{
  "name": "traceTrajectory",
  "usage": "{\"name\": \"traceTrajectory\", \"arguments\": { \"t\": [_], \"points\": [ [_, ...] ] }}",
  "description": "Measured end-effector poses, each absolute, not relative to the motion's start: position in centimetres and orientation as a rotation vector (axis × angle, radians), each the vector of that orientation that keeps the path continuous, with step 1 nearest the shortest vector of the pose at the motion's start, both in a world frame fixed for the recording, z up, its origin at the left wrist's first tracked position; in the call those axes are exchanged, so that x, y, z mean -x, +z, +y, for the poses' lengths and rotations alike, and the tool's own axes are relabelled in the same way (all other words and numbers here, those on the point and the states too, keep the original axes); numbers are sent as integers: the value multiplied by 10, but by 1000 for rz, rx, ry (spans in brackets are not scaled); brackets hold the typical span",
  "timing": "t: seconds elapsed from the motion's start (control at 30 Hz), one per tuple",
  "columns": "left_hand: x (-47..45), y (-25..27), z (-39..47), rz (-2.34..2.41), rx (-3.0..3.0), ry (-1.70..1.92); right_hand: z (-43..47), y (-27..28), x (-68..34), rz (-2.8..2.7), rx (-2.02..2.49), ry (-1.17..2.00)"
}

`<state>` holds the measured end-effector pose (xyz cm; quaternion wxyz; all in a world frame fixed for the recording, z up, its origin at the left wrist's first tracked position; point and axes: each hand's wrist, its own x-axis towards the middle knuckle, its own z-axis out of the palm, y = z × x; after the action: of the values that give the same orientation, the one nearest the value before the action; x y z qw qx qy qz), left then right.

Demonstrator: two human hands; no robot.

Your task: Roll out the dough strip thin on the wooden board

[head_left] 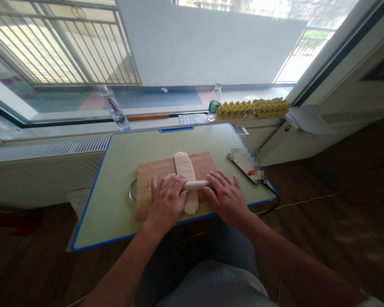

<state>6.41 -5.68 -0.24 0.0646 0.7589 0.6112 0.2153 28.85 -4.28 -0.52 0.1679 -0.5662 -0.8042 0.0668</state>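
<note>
A long flat strip of dough point(184, 164) lies lengthwise over a wooden cutting board point(153, 170). Across the strip, near its closer end, rests a pale rolling pin point(196, 185). My left hand point(169, 194) is closed over the pin's left end, with the fingertips and thumb beside the dough. At the other end, my right hand point(225, 194) curls over the pin, its thumb toward the dough. Both palms face down, and the pin's ends are hidden under them. A metal handle point(132, 190) shows at the board's left side.
The board sits on a pale table with a blue rim point(99, 181). A partly blurred phone-like device point(243, 164) with a black cable lies at the right. Along the windowsill stand two plastic bottles point(117, 111) and yellow egg trays point(254, 108).
</note>
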Motion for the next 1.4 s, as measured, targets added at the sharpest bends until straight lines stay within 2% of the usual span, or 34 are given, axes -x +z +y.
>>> {"name": "traceTrajectory", "arguments": {
  "t": [0.5,0.8,1.07,1.2,1.4],
  "points": [
    [-6,-2,-102,2024,-2292,581,-10,4,-230,-2281,1781,328],
    [-34,-1,-54,2136,-2263,461,17,3,-222,-2331,1819,209],
    [-31,6,0,2142,-2183,260,70,3,-209,-2320,1902,247],
    [-32,7,-11,2109,-2198,253,51,4,-211,-2330,1862,195],
    [-36,-4,-81,2043,-2259,444,-21,4,-220,-2354,1788,154]
  ]
}}
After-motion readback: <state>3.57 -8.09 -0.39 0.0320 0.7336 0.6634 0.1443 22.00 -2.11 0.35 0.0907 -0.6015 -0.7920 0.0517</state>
